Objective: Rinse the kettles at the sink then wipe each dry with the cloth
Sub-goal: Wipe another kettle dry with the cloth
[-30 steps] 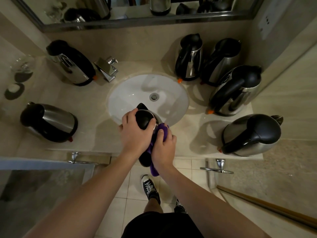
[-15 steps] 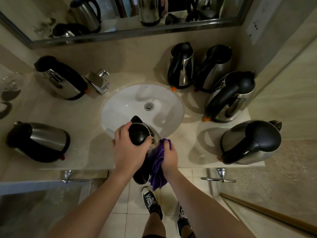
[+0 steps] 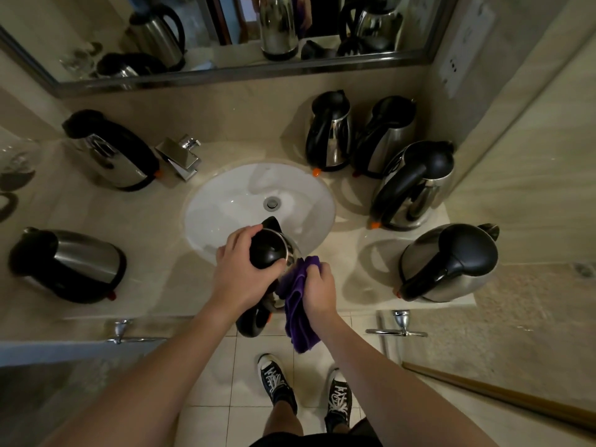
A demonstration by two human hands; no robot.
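I hold a steel kettle with a black lid over the front rim of the white sink. My left hand grips its lid from above. My right hand grips a purple cloth against the kettle's right side; the cloth hangs down past the counter edge. The kettle's body is mostly hidden by my hands and the cloth.
Several more steel kettles stand on the counter: two on the left, the rest on the right. A chrome tap sits left of the basin. Glasses are far left. A mirror spans the back wall.
My right hand slid the cloth down the kettle's right side, so more cloth now hangs below. The left hand kept its grip on the lid. My view tilted upward.
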